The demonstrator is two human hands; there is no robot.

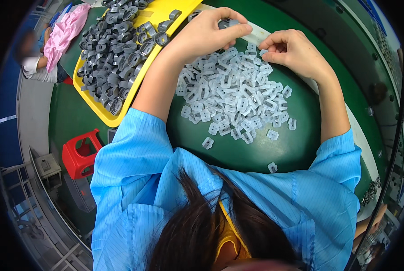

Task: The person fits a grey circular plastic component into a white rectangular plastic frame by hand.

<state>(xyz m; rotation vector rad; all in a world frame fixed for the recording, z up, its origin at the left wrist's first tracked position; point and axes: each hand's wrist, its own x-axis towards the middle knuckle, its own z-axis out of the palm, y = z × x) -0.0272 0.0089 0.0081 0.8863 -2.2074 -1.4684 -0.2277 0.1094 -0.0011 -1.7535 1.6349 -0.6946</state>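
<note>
While reading rightward from yellow plastic tray (113,121) of dark grey round plastic caps (106,58): noted grey cap (228,24) apparently in half-curled left hand (205,34), translucent white plastic clip (263,52) pinched in nearly closed right hand (297,55), by far edge of matching heap (238,92). Steady cap; handle clip by edges.

Upper centre: left hand (209,32) holds grey part (228,23); right hand (294,52) pinches clear part (263,53). Centre: clear pile (235,92) on worktop (301,144).

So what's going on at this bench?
A person in a blue shirt is handling small parts. The right hand pinches a translucent piece; a grey part shows at the left hand. A translucent heap lies on the green tabletop, more grey parts in the yellow tray to the left.
</note>
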